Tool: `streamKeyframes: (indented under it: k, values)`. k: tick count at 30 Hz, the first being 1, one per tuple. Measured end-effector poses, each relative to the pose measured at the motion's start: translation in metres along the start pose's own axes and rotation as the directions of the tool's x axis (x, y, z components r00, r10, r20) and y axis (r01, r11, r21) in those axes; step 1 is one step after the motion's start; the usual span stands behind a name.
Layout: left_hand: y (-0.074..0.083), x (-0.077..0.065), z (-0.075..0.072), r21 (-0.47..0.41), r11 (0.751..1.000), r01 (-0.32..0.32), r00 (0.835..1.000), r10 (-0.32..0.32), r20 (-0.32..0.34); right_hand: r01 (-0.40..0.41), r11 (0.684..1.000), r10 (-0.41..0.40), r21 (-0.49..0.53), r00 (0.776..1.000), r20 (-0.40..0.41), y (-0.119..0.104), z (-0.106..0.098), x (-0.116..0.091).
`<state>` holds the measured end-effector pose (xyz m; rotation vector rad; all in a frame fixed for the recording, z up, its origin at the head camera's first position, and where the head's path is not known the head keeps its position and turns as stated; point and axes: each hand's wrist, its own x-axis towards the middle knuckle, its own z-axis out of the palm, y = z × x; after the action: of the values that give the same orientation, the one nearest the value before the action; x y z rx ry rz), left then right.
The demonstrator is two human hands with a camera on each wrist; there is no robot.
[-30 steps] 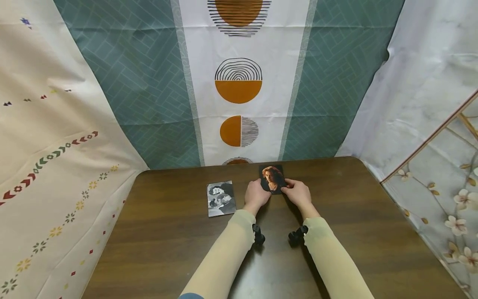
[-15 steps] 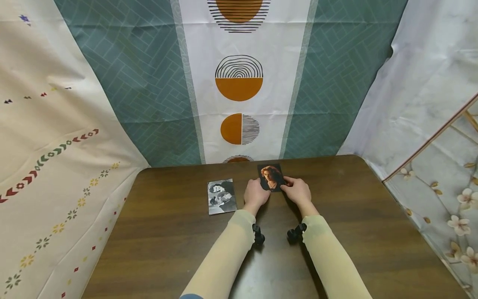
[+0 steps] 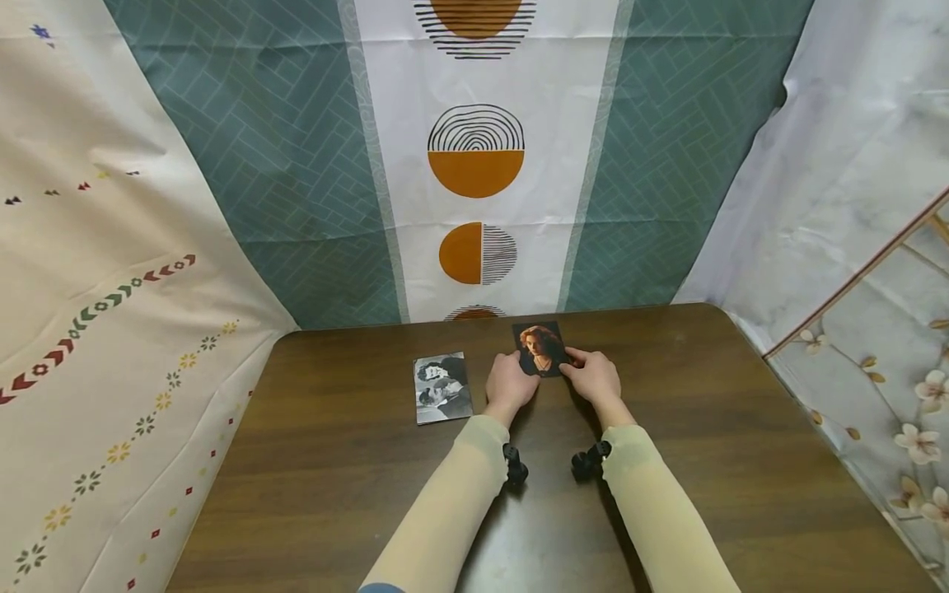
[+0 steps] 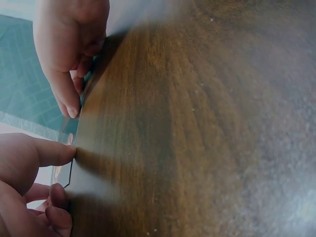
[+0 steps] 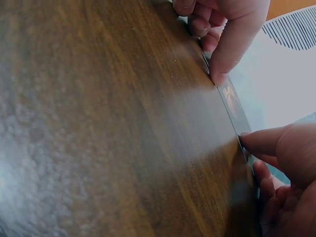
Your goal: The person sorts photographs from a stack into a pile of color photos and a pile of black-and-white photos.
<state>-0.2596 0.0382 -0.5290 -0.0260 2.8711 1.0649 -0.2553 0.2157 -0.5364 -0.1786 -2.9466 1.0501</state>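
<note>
A dark photo card with a red-haired portrait is near the far edge of the table, held between both hands. My left hand grips its left side, with the thumb at the near edge. On the opposite side my right hand holds it the same way. In the left wrist view, the left thumb meets the card's near edge, low over the wood. The right thumb touches that edge in the right wrist view. Left of the hands lies a black-and-white photo of two people, apparently atop a small stack.
The brown wooden table spreads out around the hands. Behind it hangs a green and white cloth with orange circles. Patterned fabric borders the left side, and a floral white cloth the right.
The head view has shifted slightly. Both hands stay on the portrait card near the far edge, with barely any movement, and the black-and-white photo has not moved on the table.
</note>
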Motion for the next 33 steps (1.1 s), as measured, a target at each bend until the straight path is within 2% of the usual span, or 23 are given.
streamKeyframes:
  k: [11,17,22,29,33]
  values:
    - [0.003,0.000,0.000,-0.007,1.000,0.007,1.000,-0.007,-0.001,0.014,1.000,-0.014,-0.001,1.000,0.013,0.002,-0.003,0.002]
    - [0.000,0.001,0.001,-0.021,1.000,0.009,1.000,-0.008,0.008,0.020,0.999,-0.020,0.034,0.999,0.029,0.001,-0.003,0.000]
    - [-0.003,0.001,-0.001,-0.057,0.998,-0.021,1.000,0.021,0.010,0.039,0.996,-0.040,0.081,0.999,0.022,0.001,-0.003,-0.002]
    - [-0.008,-0.009,-0.015,-0.148,0.986,-0.081,0.997,0.083,0.002,0.068,0.982,-0.068,0.177,0.998,-0.007,0.006,-0.005,-0.005]
    - [-0.016,-0.016,-0.026,-0.159,0.981,-0.115,0.993,0.116,-0.007,0.086,0.977,-0.086,0.197,0.996,-0.010,0.010,-0.006,-0.008]
